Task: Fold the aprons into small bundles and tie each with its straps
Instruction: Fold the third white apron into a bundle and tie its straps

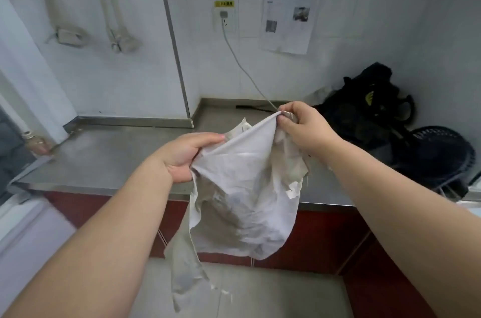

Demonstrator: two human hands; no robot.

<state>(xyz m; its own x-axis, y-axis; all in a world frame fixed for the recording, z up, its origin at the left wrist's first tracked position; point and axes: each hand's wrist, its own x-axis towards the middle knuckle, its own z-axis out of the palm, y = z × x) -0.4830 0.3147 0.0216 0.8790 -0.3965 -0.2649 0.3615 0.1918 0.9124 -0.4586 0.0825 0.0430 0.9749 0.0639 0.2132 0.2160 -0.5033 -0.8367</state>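
Partly blurred, crumpled white apron [242, 187] gripped between both hands [182, 156], straps indistinct

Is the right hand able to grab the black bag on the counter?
Probably not right now: the right hand is busy pinching the apron. The black bag sits just beyond it, with nothing between them.

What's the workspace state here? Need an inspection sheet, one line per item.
Surface: steel counter, mostly bare.
Job's things: one white apron, crumpled, unfolded, held in the air over the counter's front edge; strap dangling.
Clutter: black bag and dark basket at right; bottle at left.
Grips: left hand and right hand both pinch the apron's top edge.
Cables: white cord from wall socket down to the counter.
Surroundings: white wall, posted paper, red cabinet fronts.
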